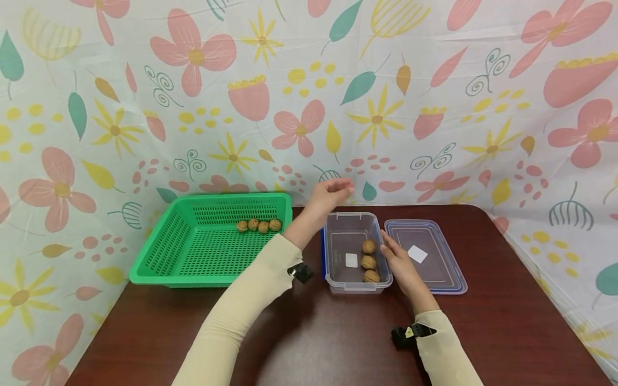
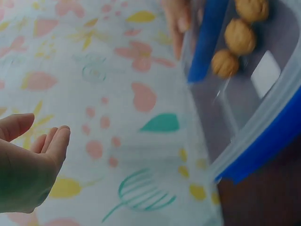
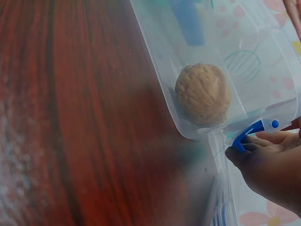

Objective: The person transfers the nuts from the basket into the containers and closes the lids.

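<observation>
The left hand (image 1: pixel 332 193), fingers loose and holding nothing, hovers just above the clear box (image 1: pixel 338 257) at frame centre; the right hand (image 1: pixel 398 262) rests flat-fingered against its right wall beside three walnuts (image 1: pixel 369 261).

Clear glossy plastic container (image 1: pixel 338 241); 3 rough-shelled walnuts (image 1: pixel 369 261); green perforated plastic basket (image 1: pixel 164 252); polished wood table (image 1: pixel 507 321)

Two hands around a clear plastic box of walnuts on a dark red-brown wooden table (image 1: pixel 507 300).

At frame centre, the clear rectangular plastic container (image 1: pixel 345 236) holds three brown walnuts (image 1: pixel 369 261). The right hand (image 1: pixel 401 265) rests against its right side; the left hand (image 1: pixel 330 195) hovers above its far edge, fingers relaxed. A clear flat lid (image 1: pixel 434 268) lies just right; a green perforated plastic basket (image 1: pixel 183 252) with four walnuts (image 1: pixel 258 225) sits left.
</observation>
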`<state>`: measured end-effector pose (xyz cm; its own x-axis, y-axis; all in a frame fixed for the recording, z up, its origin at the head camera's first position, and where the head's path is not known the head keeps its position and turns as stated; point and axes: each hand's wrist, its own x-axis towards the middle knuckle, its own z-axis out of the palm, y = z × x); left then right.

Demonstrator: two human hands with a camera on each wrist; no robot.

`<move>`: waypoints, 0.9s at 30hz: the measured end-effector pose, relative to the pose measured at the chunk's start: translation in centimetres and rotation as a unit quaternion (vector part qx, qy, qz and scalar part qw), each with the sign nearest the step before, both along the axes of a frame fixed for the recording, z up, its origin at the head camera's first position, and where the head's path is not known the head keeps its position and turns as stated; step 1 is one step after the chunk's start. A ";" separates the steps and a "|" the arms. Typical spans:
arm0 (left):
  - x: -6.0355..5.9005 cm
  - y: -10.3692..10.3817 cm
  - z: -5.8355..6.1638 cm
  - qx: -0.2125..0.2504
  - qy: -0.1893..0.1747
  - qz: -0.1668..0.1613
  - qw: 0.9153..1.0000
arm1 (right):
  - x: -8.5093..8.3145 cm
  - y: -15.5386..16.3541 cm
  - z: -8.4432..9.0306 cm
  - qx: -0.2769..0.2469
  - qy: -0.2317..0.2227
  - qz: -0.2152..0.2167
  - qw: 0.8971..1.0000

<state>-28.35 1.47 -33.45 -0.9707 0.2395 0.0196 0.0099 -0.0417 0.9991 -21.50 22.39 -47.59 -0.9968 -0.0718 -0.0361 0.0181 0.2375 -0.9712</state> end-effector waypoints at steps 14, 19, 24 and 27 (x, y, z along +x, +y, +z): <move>-3.1 -7.6 3.0 0.110 0.014 0.028 0.993 | 0.0 0.0 -0.2 -0.001 0.005 0.002 1.000; -3.7 -10.2 3.0 0.122 0.011 0.025 0.992 | -0.1 0.0 -0.2 -0.002 0.005 0.003 1.000; -4.4 -12.7 2.7 0.143 -0.013 0.020 0.989 | 0.0 0.1 -0.2 0.001 0.004 0.003 1.000; -4.9 -14.3 2.4 0.158 -0.023 0.022 0.987 | 0.0 0.1 -0.1 0.003 0.002 0.005 1.000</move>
